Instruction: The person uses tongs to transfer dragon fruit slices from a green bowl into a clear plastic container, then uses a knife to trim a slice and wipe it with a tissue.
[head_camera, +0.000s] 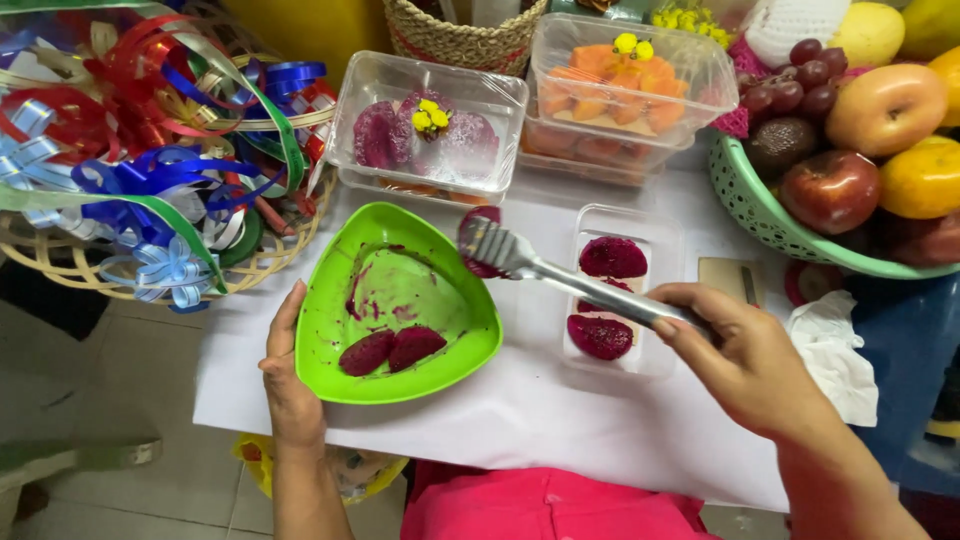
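Gripped the metal tongs (560, 275) in the right hand (745, 365), fingers curled tight round the handles. Squeezed the tips shut on one dark red fruit slice (482, 262), held in the air just above the far-right rim of the green plate (330, 330), between plate and clear tray (655, 235). Laid the left hand (290, 385) flat along the plate's near-left edge, fingers straight and together, bracing rather than pinching.

Looked risky, on a fair judgement. Caught only the slice's edge in the tips, so a wet, soft piece like that could have slid free and dropped onto the white table (520, 410), staining it. Could also have crushed or torn the flesh with too hard a squeeze. Braced the plate from one side only, so a knock from the tongs might have pushed it away or tilted it, sending the pieces in it sliding. Sat close behind, too, the lidded boxes: easy to clip with a wide swing.

Counted next:
- One slice in the tongs.
- Two slices on the plate (390, 350), side by side and touching, near the front.
- Three slices in the tray (612, 257), the middle one partly hidden under the tongs.
- Two clear lidded boxes, one of pink fruit (430, 130), one of orange fruit (620, 90), each topped with small yellow flowers.
- One green fruit basket (745, 200) at the right, one woven basket of ribbons (150, 150) at the left.
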